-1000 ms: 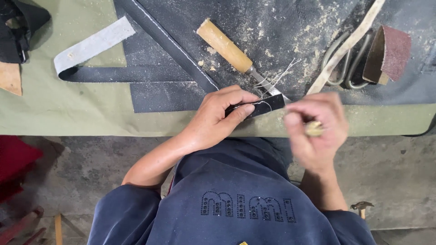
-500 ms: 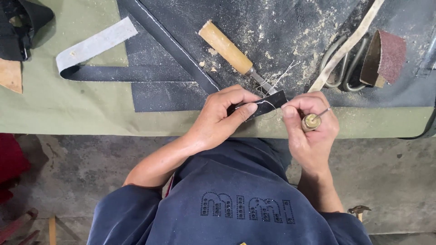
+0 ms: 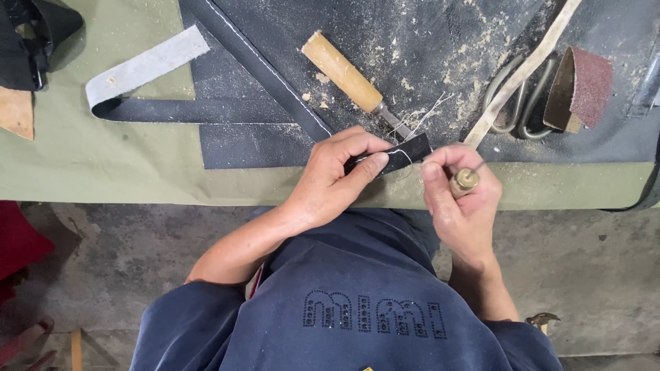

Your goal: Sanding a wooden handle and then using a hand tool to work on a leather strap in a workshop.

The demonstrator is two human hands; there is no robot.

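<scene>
My left hand (image 3: pixel 338 172) pinches a small black leather strip (image 3: pixel 404 152) with white stitching along its edge, held at the front edge of the bench. My right hand (image 3: pixel 462 199) grips a short awl with a brass-coloured cap (image 3: pixel 467 180), its thin point aimed at the strip's right end. A white thread (image 3: pixel 421 118) trails from the strip up onto the bench. Both hands hover just above the olive cloth (image 3: pixel 110 165).
A wooden-handled tool (image 3: pixel 344 72) lies on the dark dusty leather sheet (image 3: pixel 426 41). A long black stitched strap (image 3: pixel 254 65) and a grey-white strap (image 3: pixel 144 69) lie to the left. Metal shears (image 3: pixel 515 103) and a sandpaper roll (image 3: pixel 584 86) sit right. Concrete floor lies below.
My right hand has moved left, closer to the strip, bringing the awl point up to its end. My left hand has kept its hold on the strip.
</scene>
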